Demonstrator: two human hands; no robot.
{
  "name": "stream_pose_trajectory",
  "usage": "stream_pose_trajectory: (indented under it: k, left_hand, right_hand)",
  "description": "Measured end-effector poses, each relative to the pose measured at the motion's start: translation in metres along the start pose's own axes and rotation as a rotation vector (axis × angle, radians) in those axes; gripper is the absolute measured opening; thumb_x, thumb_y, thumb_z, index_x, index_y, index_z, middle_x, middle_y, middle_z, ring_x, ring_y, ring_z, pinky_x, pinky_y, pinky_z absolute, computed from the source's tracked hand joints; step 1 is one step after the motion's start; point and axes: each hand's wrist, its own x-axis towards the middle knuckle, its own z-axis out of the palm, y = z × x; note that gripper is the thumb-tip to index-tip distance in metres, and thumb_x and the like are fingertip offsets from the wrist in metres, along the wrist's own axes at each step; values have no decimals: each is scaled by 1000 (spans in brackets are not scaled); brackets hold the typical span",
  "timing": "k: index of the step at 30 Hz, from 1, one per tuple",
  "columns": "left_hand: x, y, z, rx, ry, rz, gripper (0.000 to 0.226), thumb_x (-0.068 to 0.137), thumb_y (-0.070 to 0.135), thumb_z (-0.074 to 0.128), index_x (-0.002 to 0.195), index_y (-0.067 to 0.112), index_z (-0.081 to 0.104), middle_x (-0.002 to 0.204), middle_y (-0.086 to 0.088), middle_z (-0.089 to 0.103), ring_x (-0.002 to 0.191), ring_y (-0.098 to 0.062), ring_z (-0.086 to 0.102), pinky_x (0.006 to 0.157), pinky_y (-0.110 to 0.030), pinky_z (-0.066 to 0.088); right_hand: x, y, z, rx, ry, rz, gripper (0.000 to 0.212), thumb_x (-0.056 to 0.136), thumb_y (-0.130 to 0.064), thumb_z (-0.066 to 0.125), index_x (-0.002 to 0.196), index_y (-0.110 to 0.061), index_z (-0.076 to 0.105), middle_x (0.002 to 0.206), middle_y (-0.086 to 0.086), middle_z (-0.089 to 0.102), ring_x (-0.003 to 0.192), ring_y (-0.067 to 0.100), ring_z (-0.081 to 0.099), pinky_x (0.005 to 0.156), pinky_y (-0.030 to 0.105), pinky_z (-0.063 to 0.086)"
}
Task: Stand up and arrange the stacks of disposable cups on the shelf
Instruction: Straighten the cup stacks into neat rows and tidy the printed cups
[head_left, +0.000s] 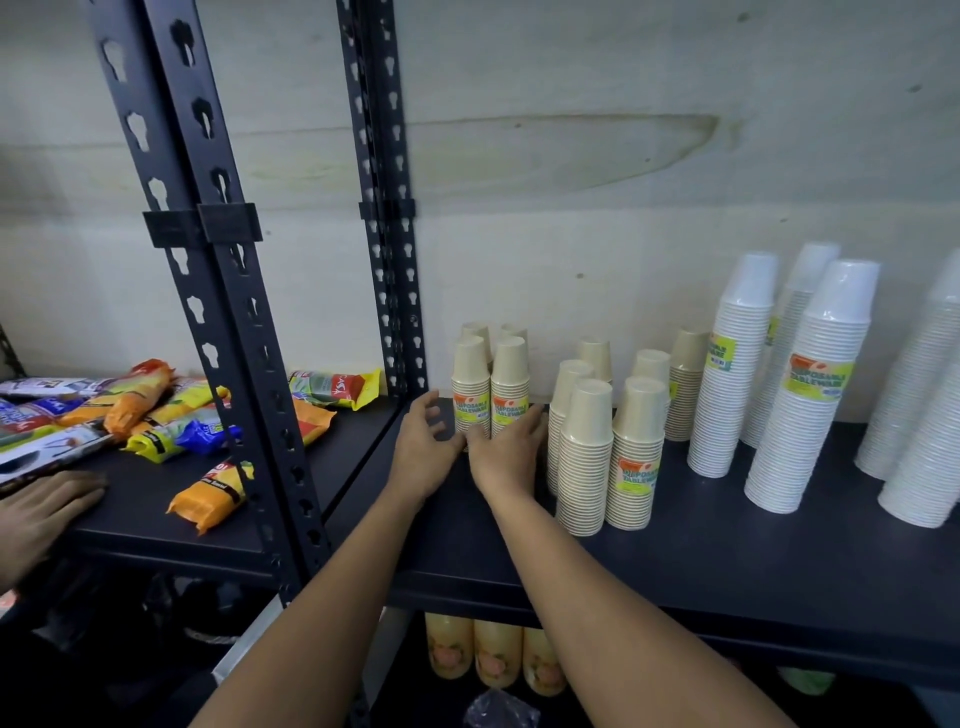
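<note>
Stock count by type, upper shelf and below

Beige cup stacks (587, 452): 10, four at left and six at middle. White cup stacks (810, 395): at least 5, the rightmost cut off by the frame edge. Yellow bottles (497, 654) below: 3. Snack packets (208, 499): overlapped, exact count not readable.

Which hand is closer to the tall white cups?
Right. The right hand lies left of the tall white cup stacks; the left hand is even farther left.
</note>
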Motion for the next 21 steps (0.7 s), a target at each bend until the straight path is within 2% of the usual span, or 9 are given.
stream_pose_trajectory:
  k: [3,7,9,10,13,14,16,19,21]
  left_hand:
    - [-11,9,-11,-17,66,-34,72,91,18,76,152,22,39,141,-2,53,121,-14,56,97,-30,48]
    - [-29,30,-31,-19,157,-22,60,95,22,72,149,22,46,135,2,56,116,-11,58,90,-27,46]
    - [-38,45,-38,-33,176,2,53,96,22,70,145,20,50,132,1,59,113,-11,61,85,-23,46]
    - [-43,54,-39,-39,176,17,48,96,21,69,142,19,53,129,1,61,110,-10,62,81,-21,46]
    - [-64,80,-38,-49,144,72,30,99,23,64,128,19,63,120,4,68,102,-2,63,74,-16,46]
    - [-73,88,-35,-57,134,91,25,99,23,62,124,20,65,116,6,70,101,-1,64,73,-15,46]
    - [-90,99,-26,-91,117,116,19,97,21,62,115,22,67,109,8,72,98,-3,67,69,-13,46]
    - [-112,108,-2,-138,76,124,18,95,23,65,113,23,67,106,7,74,95,-5,69,69,-14,51]
    - [-124,108,15,-151,55,132,25,93,27,69,118,26,65,110,9,73,98,-3,69,76,-20,57]
  right_hand:
    - [-6,-11,-1,38,-4,-2,107,94,-37,67,160,-4,-10,169,12,-7,156,30,5,123,41,19]
    - [-18,-30,-12,82,23,-16,107,94,-46,64,159,1,-7,169,18,-6,157,32,0,127,43,10]
    - [-29,-44,-22,98,0,-41,103,94,-48,62,160,-1,-2,169,17,-1,157,33,4,126,49,16]
    - [-36,-51,-27,113,-20,-73,97,94,-48,61,161,-3,6,168,17,8,155,35,12,123,50,23]
    - [-60,-69,-58,114,-84,-264,64,93,-43,60,146,-14,41,144,8,47,133,26,49,104,42,47]
    - [-68,-74,-72,102,-101,-336,55,94,-42,60,141,-17,48,138,2,51,126,19,54,99,36,50]
    - [-83,-82,-104,122,-94,-458,48,95,-37,60,139,-22,51,138,-6,52,122,8,57,98,30,51]
    - [-98,-84,-148,187,-16,-546,39,95,-28,61,133,-25,54,134,-10,55,116,5,61,96,31,55]
    - [-100,-78,-171,216,47,-579,34,94,-26,62,128,-25,57,127,-12,57,114,4,60,94,34,56]
